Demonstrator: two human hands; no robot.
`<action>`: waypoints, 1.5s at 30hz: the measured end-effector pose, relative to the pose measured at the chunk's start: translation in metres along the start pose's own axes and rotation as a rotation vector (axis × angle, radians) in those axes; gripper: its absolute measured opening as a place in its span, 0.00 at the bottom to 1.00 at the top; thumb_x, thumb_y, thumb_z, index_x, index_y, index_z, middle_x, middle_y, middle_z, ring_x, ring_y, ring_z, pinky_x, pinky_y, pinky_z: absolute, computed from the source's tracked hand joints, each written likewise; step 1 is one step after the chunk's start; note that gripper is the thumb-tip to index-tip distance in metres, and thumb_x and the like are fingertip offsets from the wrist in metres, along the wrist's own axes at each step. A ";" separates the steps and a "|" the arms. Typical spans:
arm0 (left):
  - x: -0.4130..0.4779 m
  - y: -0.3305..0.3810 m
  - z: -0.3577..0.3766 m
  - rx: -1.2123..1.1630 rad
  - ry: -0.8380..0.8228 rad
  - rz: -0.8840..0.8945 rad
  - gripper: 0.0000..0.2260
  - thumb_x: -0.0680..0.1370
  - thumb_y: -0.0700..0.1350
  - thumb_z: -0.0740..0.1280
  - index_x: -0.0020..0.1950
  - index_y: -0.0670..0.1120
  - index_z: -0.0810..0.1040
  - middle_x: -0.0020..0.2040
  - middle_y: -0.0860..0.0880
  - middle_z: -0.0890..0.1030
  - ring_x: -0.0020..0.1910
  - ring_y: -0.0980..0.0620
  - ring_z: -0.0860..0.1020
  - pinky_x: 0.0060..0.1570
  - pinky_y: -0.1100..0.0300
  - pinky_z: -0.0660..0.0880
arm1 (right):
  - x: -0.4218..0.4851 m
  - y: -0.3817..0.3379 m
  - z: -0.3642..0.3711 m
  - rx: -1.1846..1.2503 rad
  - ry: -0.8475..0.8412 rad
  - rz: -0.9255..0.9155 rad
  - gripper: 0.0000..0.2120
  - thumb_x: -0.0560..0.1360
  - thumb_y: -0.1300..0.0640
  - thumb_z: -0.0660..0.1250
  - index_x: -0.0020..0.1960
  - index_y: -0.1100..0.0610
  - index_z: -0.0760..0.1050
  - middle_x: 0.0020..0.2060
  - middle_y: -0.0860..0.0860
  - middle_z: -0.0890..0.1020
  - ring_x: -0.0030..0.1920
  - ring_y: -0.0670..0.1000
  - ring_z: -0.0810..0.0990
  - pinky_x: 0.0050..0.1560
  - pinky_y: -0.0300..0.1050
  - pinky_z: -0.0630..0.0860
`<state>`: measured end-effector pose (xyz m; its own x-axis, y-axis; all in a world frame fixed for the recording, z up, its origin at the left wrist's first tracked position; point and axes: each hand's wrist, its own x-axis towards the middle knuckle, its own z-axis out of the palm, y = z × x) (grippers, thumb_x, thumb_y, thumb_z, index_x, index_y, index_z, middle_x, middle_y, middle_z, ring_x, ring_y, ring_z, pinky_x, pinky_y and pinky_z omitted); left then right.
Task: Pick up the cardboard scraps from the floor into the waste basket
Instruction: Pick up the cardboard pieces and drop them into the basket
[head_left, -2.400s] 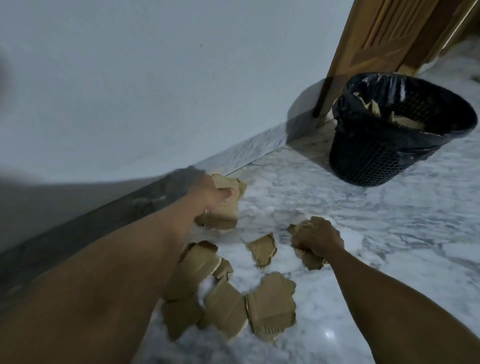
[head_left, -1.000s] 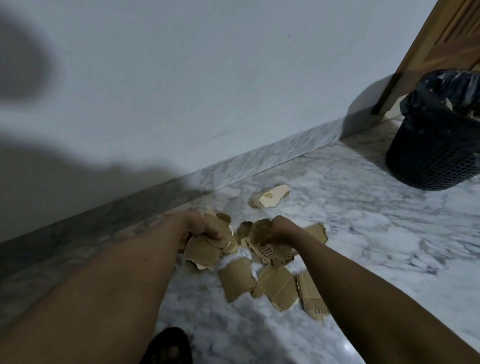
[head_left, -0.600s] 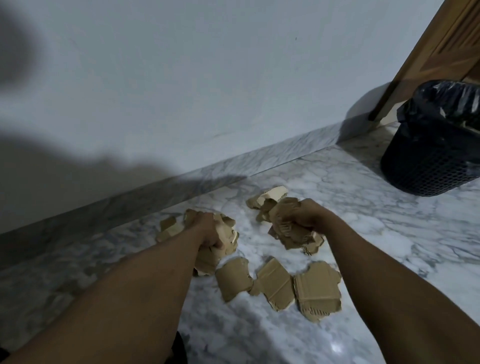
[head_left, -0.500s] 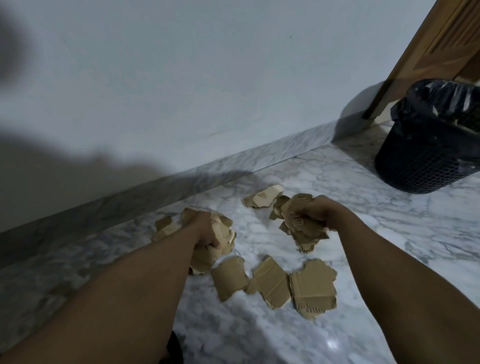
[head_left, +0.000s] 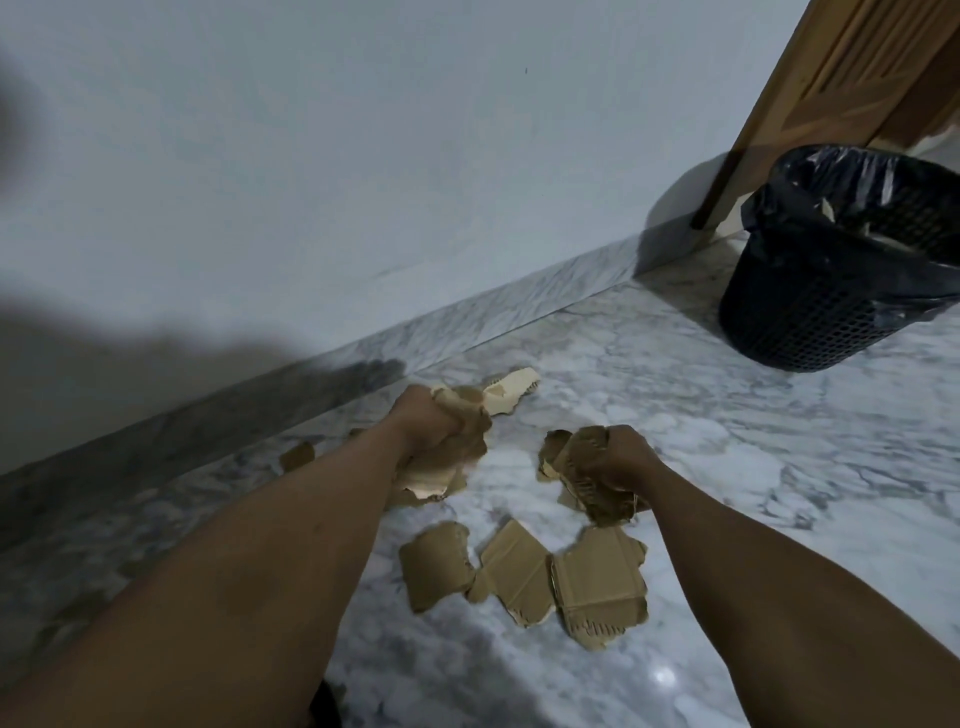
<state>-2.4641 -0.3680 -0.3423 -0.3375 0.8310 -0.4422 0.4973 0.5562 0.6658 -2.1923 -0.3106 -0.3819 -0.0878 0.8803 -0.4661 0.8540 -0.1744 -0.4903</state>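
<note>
My left hand (head_left: 426, 423) grips a bunch of brown cardboard scraps (head_left: 449, 470) just above the marble floor. My right hand (head_left: 621, 457) grips a second bunch of scraps (head_left: 574, 465). Three flat scraps (head_left: 522, 579) lie side by side on the floor below both hands. A pale scrap (head_left: 511, 388) lies near the skirting beyond my left hand, and a small one (head_left: 297, 456) lies to the left of my left forearm. The black mesh waste basket (head_left: 810, 317), lined with a black bag, stands at the far right with cardboard inside.
A white wall (head_left: 363, 156) with a marble skirting (head_left: 519, 306) runs along the left and back. A wooden door frame (head_left: 769, 104) rises behind the basket. The marble floor (head_left: 753, 467) stretches between my hands and the basket.
Both hands gathered scraps from the floor and now hold them bunched in fists. My left hand has moved up toward the pale scrap; the view swung so more of the basket shows.
</note>
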 end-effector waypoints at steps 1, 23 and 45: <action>0.002 0.004 -0.002 -0.066 0.008 0.029 0.17 0.71 0.41 0.75 0.58 0.37 0.79 0.47 0.45 0.80 0.43 0.50 0.77 0.43 0.60 0.75 | 0.001 0.001 -0.002 0.042 0.014 -0.022 0.15 0.68 0.53 0.77 0.49 0.60 0.81 0.44 0.58 0.84 0.45 0.58 0.83 0.41 0.48 0.78; 0.056 0.059 0.090 0.516 -0.092 0.009 0.45 0.71 0.60 0.72 0.77 0.40 0.56 0.75 0.38 0.59 0.69 0.40 0.68 0.66 0.51 0.70 | -0.074 0.012 0.006 -0.612 -0.357 -0.077 0.46 0.60 0.44 0.81 0.69 0.58 0.63 0.61 0.56 0.69 0.61 0.58 0.71 0.62 0.56 0.75; 0.052 0.059 0.103 0.319 -0.025 -0.116 0.37 0.62 0.51 0.78 0.67 0.45 0.68 0.62 0.44 0.76 0.61 0.42 0.74 0.59 0.48 0.74 | -0.067 0.000 -0.038 -0.528 -0.488 -0.101 0.25 0.62 0.42 0.80 0.54 0.55 0.83 0.47 0.51 0.86 0.48 0.53 0.83 0.52 0.49 0.81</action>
<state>-2.3697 -0.2915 -0.3881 -0.3890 0.7595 -0.5215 0.6830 0.6176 0.3900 -2.1669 -0.3529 -0.3227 -0.2933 0.5623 -0.7732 0.9524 0.2427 -0.1847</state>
